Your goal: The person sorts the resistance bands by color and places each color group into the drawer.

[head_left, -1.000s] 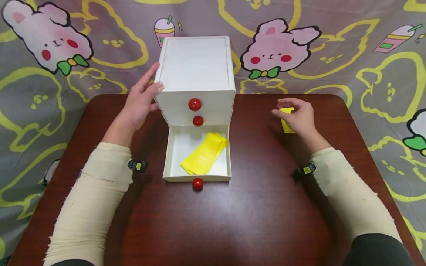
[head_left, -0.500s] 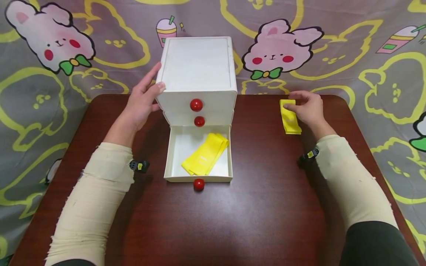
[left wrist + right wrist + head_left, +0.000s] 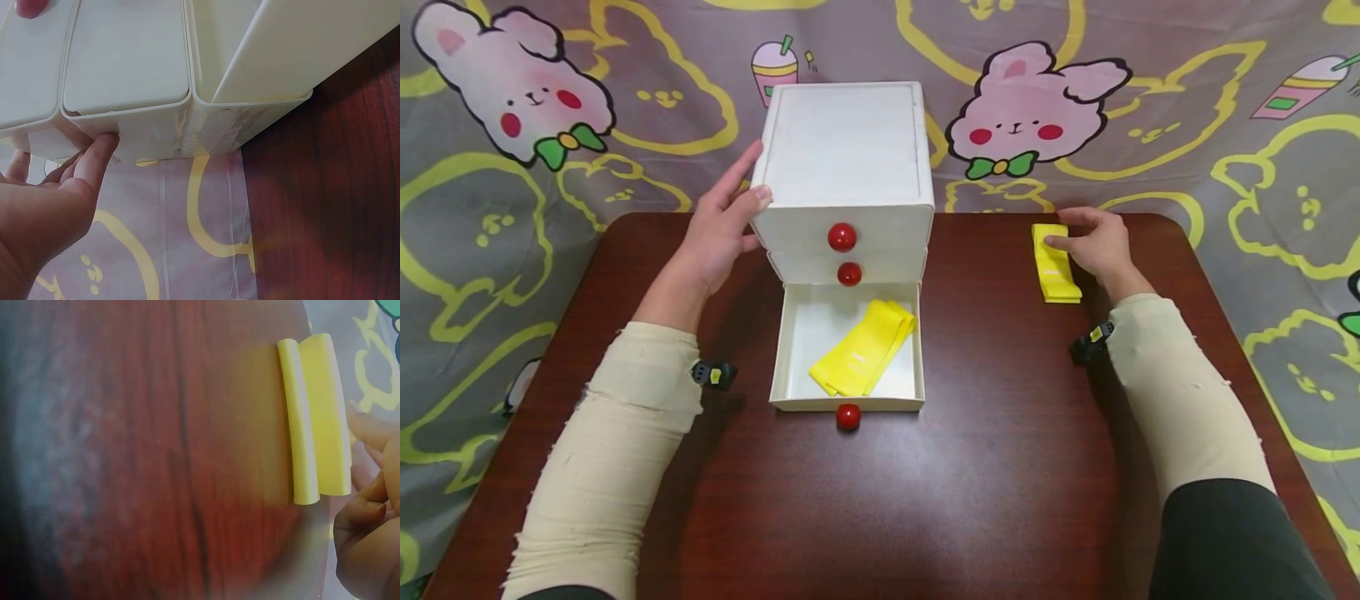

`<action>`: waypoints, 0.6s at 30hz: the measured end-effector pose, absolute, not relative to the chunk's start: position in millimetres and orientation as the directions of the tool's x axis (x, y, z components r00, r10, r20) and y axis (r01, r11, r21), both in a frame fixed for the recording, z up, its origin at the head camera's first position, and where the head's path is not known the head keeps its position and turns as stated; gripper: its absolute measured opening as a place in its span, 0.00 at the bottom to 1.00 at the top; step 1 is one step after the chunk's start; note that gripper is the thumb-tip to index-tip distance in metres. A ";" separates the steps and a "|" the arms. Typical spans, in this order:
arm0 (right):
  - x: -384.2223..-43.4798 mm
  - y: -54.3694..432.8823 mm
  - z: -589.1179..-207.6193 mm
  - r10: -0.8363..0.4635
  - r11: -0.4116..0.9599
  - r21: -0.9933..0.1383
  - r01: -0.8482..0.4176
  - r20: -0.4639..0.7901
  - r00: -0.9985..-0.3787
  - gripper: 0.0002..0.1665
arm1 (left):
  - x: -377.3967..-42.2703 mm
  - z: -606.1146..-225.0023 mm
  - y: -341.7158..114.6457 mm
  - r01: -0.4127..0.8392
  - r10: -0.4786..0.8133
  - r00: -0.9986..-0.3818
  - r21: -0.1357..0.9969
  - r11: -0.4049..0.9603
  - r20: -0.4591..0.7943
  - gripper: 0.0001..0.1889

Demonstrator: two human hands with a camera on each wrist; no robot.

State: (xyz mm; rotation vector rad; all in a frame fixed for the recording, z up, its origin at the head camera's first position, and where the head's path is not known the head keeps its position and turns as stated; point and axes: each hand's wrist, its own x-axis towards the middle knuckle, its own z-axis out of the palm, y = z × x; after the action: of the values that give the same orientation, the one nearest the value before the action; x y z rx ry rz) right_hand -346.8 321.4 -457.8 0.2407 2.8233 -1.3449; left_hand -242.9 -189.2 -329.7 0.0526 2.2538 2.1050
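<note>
A white drawer cabinet (image 3: pixel 842 142) stands at the table's back, its bottom drawer (image 3: pixel 778 367) pulled out. Inside that drawer lies a folded yellow band (image 3: pixel 857 354) with small white print. My left hand (image 3: pixel 718 225) rests against the cabinet's left side, thumb at the top front corner; the left wrist view shows fingertips touching the side wall. A second folded yellow band (image 3: pixel 1052 271) lies flat at the back right. Beside it is my right hand (image 3: pixel 1101 246), thumb tip overlapping the band and fingers extended past its far right corner.
Red ball knobs, such as the top one (image 3: pixel 842 237), stick out from the drawer fronts. A patterned cloth (image 3: pixel 865 33) hangs close behind the dark wooden table (image 3: pixel 985 467). Small black cameras (image 3: pixel 715 375) sit on both sleeved wrists.
My right hand has shifted right and slightly back, uncovering more of the second yellow band, then stays nearly still. My left hand, the cabinet and the drawer keep their places.
</note>
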 end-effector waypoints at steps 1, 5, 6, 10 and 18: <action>-347.7 321.7 -458.4 0.139 0.624 -0.767 0.146 -0.075 -0.987 0.39 | -242.8 -329.8 -189.2 -0.014 0.065 -0.998 0.998 0.069 -0.018 0.29; -348.8 322.7 -460.6 0.158 0.642 -0.748 0.168 -0.085 -0.984 0.37 | -242.6 -330.5 -189.4 -0.011 0.068 -0.998 0.998 0.067 -0.016 0.29; -348.4 322.6 -461.0 0.162 0.647 -0.743 0.169 -0.083 -0.983 0.36 | -242.6 -330.6 -189.3 -0.011 0.069 -0.997 0.998 0.069 -0.016 0.29; -344.1 319.0 -458.4 0.149 0.668 -0.730 0.144 -0.059 -0.987 0.31 | -242.6 -330.1 -189.5 -0.008 0.072 -0.997 0.998 0.070 -0.013 0.29; -338.3 318.1 -458.4 0.095 0.696 -0.711 0.096 -0.041 -0.995 0.25 | -242.9 -330.1 -189.5 -0.011 0.065 -0.998 0.998 0.066 -0.015 0.29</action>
State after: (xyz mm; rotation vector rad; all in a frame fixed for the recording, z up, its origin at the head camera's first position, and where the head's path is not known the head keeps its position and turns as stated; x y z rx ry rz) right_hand -338.3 318.1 -458.4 0.1632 2.8926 -1.2128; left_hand -242.9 -189.5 -330.1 0.0576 2.2520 2.1087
